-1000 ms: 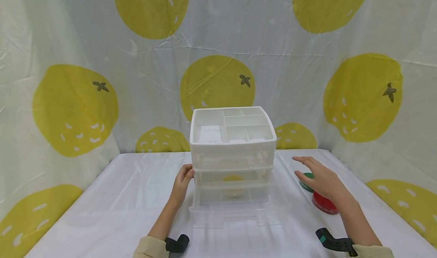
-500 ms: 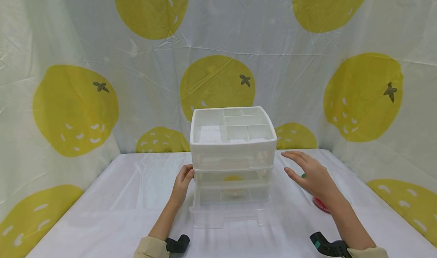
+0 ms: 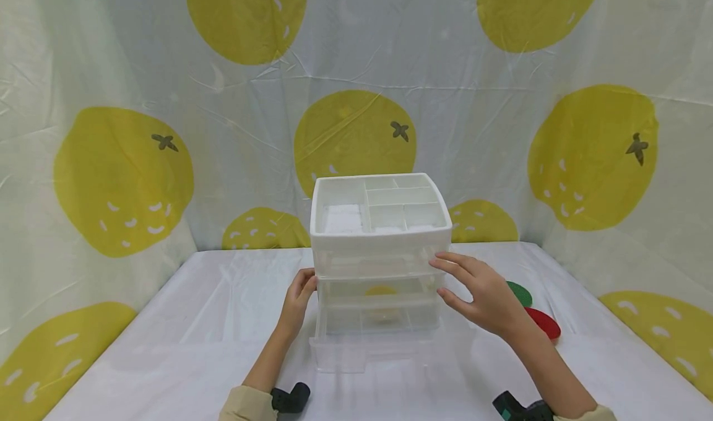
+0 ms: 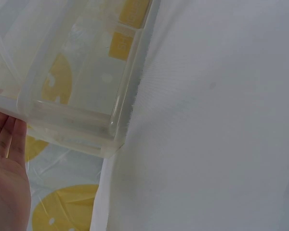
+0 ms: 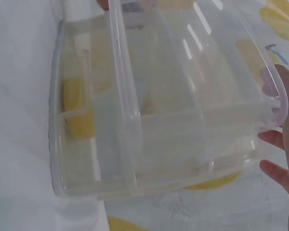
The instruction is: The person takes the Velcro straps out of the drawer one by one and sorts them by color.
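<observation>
Clear-fronted drawer unit [image 3: 380,255] with white top tray, standing upright at mid-table [image 3: 167,340], its lowest drawer [image 3: 340,358] drawn out toward the person. The left hand [image 3: 295,303] touches the unit's left side, fingers extended rather than clenched; the fingertips pass out of sight behind the edge. The right hand [image 3: 483,294] is at the right front corner, fingers parted from the thumb and holding nothing; from here I cannot tell whether the fingertips touch the plastic. A yellow shape [image 3: 381,290] shows dimly through the front, its outline blurred. Green disc [image 3: 520,293] and red disc [image 3: 544,323] lie to the right, each partly covered by the right arm.
</observation>
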Motion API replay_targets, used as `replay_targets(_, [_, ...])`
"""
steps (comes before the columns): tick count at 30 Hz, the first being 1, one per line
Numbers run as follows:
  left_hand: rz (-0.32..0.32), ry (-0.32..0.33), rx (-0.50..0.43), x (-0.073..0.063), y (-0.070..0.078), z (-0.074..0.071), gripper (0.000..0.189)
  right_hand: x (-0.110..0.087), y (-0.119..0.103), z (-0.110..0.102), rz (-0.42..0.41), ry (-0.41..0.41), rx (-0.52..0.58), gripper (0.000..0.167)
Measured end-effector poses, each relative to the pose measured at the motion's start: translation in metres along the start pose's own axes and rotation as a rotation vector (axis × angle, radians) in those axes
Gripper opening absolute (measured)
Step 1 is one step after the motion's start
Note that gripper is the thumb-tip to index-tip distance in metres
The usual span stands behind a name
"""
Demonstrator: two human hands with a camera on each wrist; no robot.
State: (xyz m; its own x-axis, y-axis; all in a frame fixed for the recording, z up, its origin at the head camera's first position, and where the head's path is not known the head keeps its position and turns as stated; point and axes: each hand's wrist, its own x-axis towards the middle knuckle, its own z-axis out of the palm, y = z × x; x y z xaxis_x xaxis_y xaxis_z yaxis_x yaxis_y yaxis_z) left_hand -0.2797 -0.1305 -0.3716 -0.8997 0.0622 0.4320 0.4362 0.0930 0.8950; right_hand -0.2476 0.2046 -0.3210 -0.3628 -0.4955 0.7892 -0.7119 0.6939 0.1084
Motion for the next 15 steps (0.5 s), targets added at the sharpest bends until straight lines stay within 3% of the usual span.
replay_targets(6, [0.004, 0.003, -0.015, 0.001, -0.002, -0.001, 0.025, 0.006, -0.016, 0.001, -0.04, -0.041, 0.039, 0.046])
replay_targets(13, [0.026, 0.007, -0.036, 0.011, -0.032, -0.003, 0.024, 0.009, -0.034, 0.002, -0.087, -0.063, 0.049, 0.045])
replay_targets(15, [0.043, 0.007, -0.027, 0.01, -0.033, -0.003, 0.025, 0.01, -0.04, 0.004, -0.113, -0.061, 0.05, 0.044])
